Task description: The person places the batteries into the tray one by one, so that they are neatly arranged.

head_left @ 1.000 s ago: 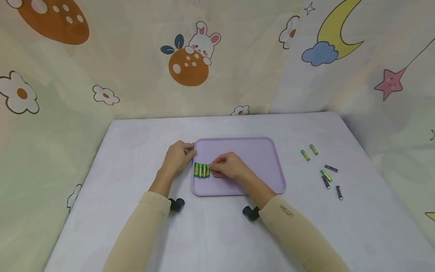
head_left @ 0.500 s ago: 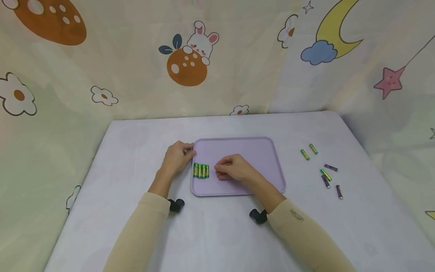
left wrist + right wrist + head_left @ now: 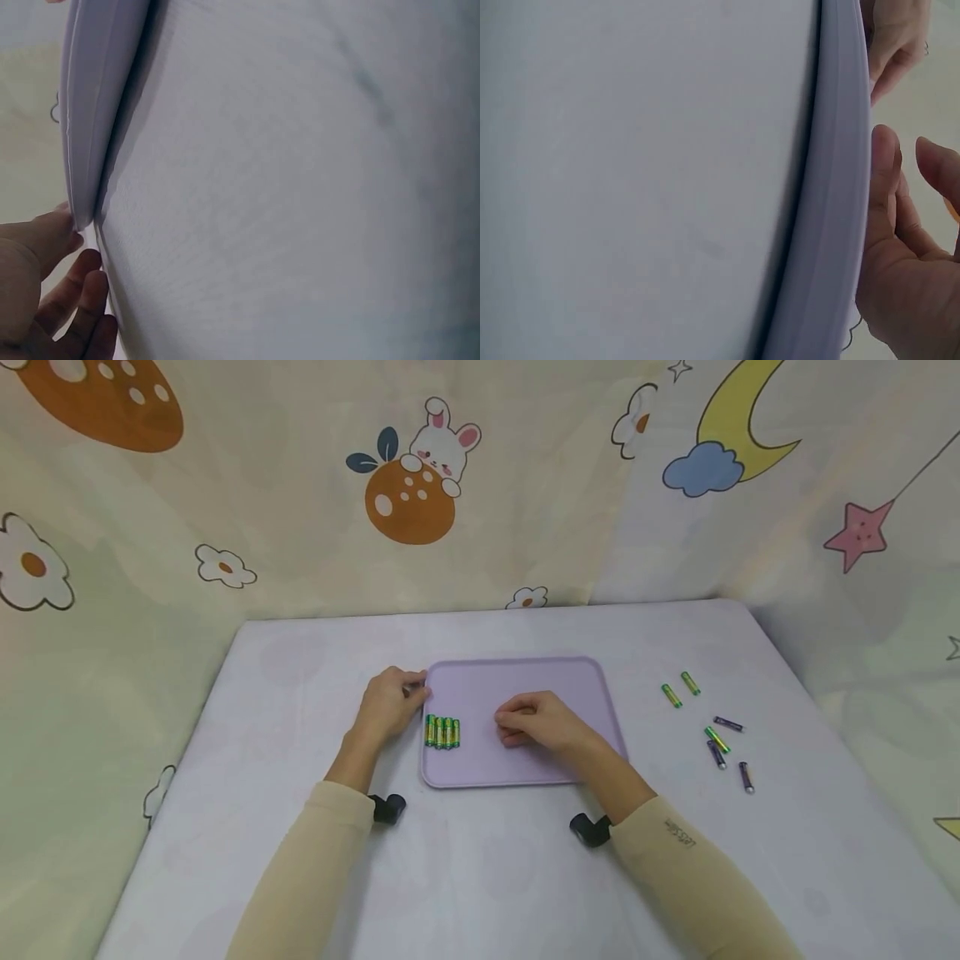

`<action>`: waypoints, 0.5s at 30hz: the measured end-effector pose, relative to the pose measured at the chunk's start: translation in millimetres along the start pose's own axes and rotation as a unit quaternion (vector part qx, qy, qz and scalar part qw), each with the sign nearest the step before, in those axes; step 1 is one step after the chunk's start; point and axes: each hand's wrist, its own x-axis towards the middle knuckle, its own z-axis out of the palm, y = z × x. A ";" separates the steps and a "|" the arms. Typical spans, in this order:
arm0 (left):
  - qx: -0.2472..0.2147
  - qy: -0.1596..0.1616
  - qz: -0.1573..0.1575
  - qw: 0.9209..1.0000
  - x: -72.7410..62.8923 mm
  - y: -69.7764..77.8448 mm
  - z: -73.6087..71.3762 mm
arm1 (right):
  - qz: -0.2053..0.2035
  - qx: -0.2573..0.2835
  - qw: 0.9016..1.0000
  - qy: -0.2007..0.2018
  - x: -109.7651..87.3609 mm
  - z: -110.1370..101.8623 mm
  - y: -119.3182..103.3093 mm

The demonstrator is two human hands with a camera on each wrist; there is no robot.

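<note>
My left hand [image 3: 386, 700] rests on the table at the left side of a lilac tray [image 3: 525, 681], with thumb and forefinger against its rim. In the left wrist view, a fingertip touches the end of the tray's edge [image 3: 94, 112], and the other fingers [image 3: 91, 292] stand bent apart from it. My right hand [image 3: 542, 720] hovers over the middle of the tray and holds nothing. Its thumb and a finger spread apart in the right wrist view. Several green-and-yellow batteries [image 3: 443, 732] lie upright side by side in a row along the tray's left wall.
On the table [image 3: 480, 877] to the right lie two green batteries [image 3: 671, 696] close together. Nearer the front is a loose cluster with another green battery [image 3: 717, 740] and several dark purple ones, including a dark battery [image 3: 746, 777]. A printed cloth wall stands behind the table.
My right hand has let go of the rightmost battery in the row and drawn away to the right over the tray. The left hand stays at the tray's edge.
</note>
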 end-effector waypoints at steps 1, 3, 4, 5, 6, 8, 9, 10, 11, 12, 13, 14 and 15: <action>-0.001 0.002 0.000 1.000 0.5 -0.2 -0.5 | -0.004 -0.003 1.000 0.000 0.0 -3.2 0.6; -0.001 0.003 -0.002 1.000 0.9 -0.7 -1.2 | -0.011 -0.009 1.000 -0.001 -0.8 -9.7 1.6; -0.001 0.002 -0.003 1.000 1.0 -1.0 -1.4 | -0.013 -0.015 1.000 -0.001 -1.8 -13.2 2.2; -0.001 0.002 -0.003 1.000 1.0 -1.4 -1.4 | -0.017 -0.020 1.000 -0.001 -2.8 -16.9 2.8; 0.000 0.001 -0.004 1.000 0.9 -1.7 -1.4 | -0.020 -0.024 1.000 0.000 -4.2 -20.6 3.5; 0.001 0.001 -0.005 1.000 0.7 -2.1 -1.0 | -0.032 -0.028 0.999 0.003 -6.8 -28.2 5.0; 0.001 0.001 -0.005 1.000 0.5 -2.2 -0.8 | -0.038 -0.031 0.999 0.004 -8.3 -32.4 6.1; 0.001 0.002 -0.005 1.000 0.6 -2.2 -0.6 | -0.044 -0.033 0.998 0.005 -9.8 -36.6 7.1; 0.001 0.001 -0.005 1.000 0.5 -2.0 -0.6 | -0.047 -0.035 0.998 0.006 -11.2 -40.8 8.4; 0.001 0.001 -0.005 1.000 0.4 -1.6 -0.7 | -0.051 -0.037 0.998 0.007 -12.3 -45.3 10.0; 0.001 0.001 -0.004 1.000 0.4 -1.3 -0.9 | -0.054 -0.042 0.998 0.008 -13.4 -49.7 11.6; 0.002 0.001 -0.004 1.000 0.5 -0.9 -1.1 | -0.055 -0.047 0.997 0.008 -14.3 -54.5 13.5; 0.002 0.001 -0.003 1.000 0.6 -0.6 -1.4 | -0.055 -0.053 0.997 0.009 -15.2 -59.3 15.2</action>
